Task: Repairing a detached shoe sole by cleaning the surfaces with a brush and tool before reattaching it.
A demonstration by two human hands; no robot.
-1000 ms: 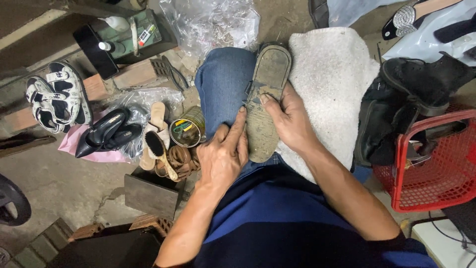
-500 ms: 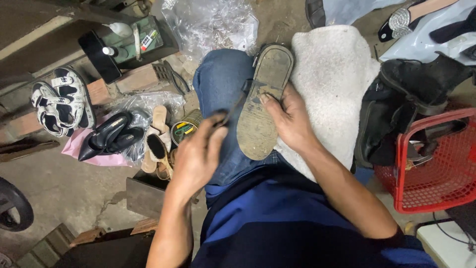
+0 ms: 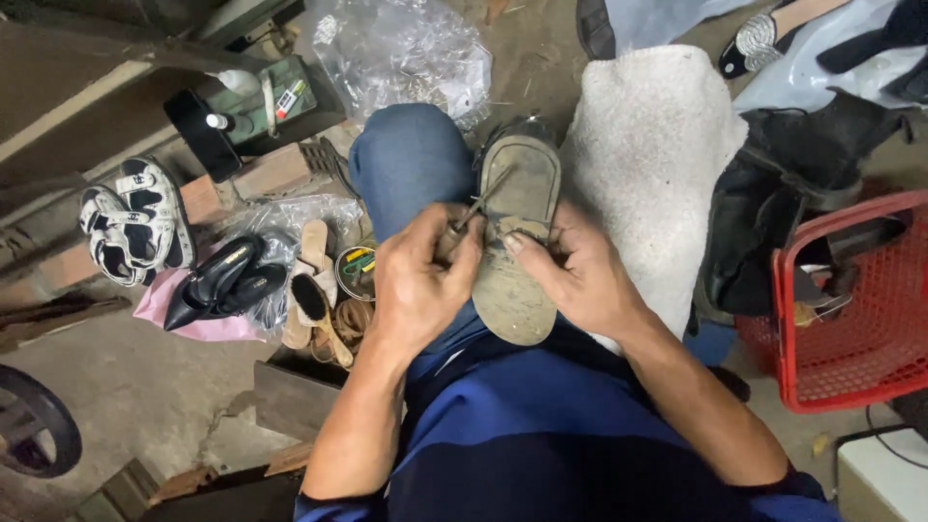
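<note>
On the person's lap lay a worn sandal [image 3: 512, 251], sole up, beside a white towel [image 3: 657, 164]. Right hand [image 3: 575, 275] pinched its sole; left hand [image 3: 420, 285] clenched a thin awl [image 3: 476, 205] touching it.

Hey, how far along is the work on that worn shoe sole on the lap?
Done: a patch near the middle of the worn grey shoe sole already looks lifted. In hand: the left hand works a thin metal tool against it while the right hand pinches the loose piece. Left: most of the sole looks untouched.
</note>
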